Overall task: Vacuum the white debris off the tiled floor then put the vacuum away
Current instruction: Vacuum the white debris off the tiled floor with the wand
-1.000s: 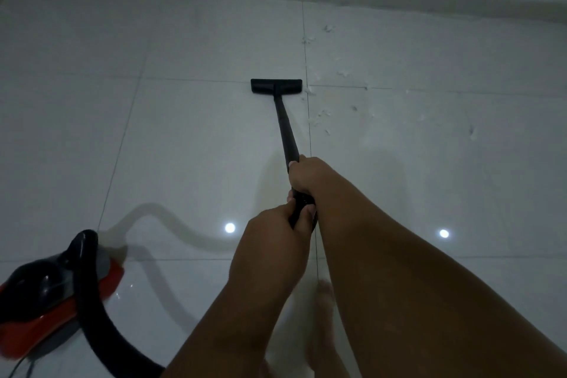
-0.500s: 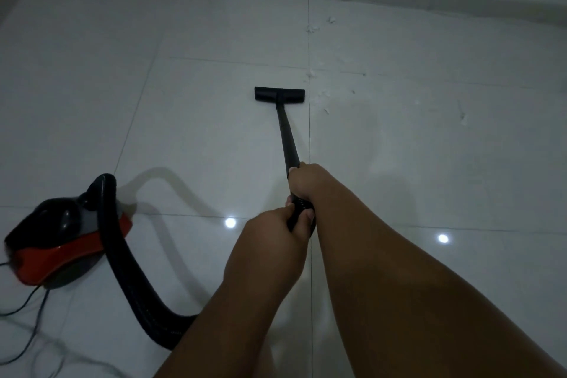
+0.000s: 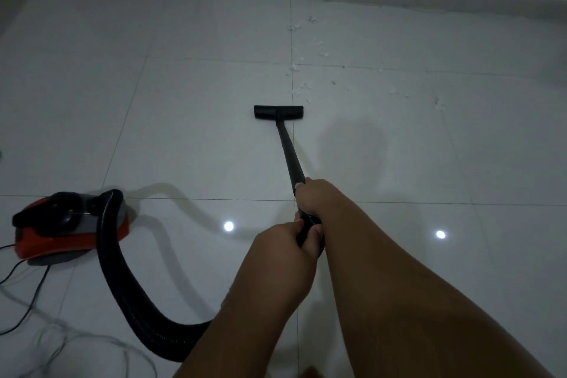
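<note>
Vacuum wand: you gripped it with your right hand wrapped forward and left hand closed behind for leverage, floor head flat on tile just short of the white debris, canister trailing left.

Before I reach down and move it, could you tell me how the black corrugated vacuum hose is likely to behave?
The black corrugated vacuum hose will probably flop and bend, since it already curves loosely across the white tiled floor. Pulling it may drag the red and black canister along the glossy tiles. It likely springs back some, given its ribbed wall.
</note>
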